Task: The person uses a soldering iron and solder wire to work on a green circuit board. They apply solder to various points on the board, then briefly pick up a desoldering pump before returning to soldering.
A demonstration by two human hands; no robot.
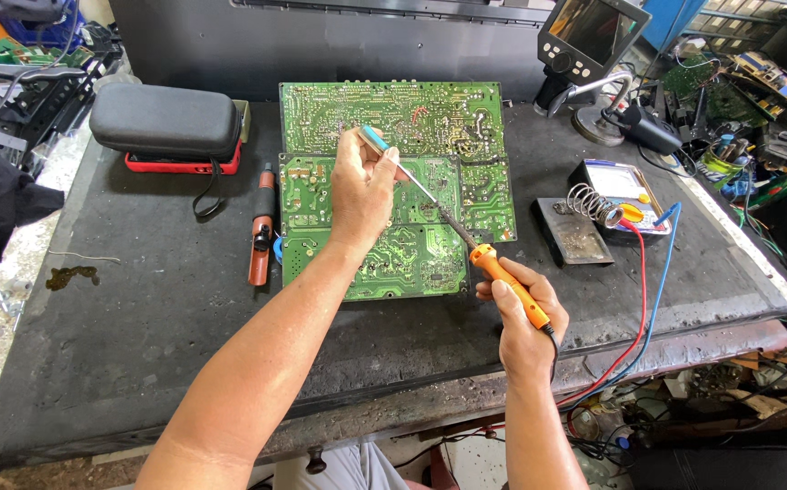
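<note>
Nearest the worktop's (139,363) front edge, the right hand (520,318) is wrapped around the orange handle of a soldering iron (493,268), fingers curled shut on it; the iron slants up and left, its metal shaft reaching over the small board (321,200); its cord drops off the front edge. Just beyond, the left hand (361,186) hovers over that board, fingers pinched on a thin teal-tipped tool (375,139) that points away from the person. The small board lies near the middle of the worktop, overlapping the near part of a big board (411,113) that reaches toward the back edge. Left of the boards lies a red-brown pen-like tool (262,227), lengthwise; farther left, toward the back left corner, a grey case (166,118) sits on a red one (180,165). Right of the boards stands an iron stand (584,227) with a coil; behind it a meter (625,186), its red and blue leads (647,299) running off the front edge. At the back right corner stands a small screen on an arm (588,36).
</note>
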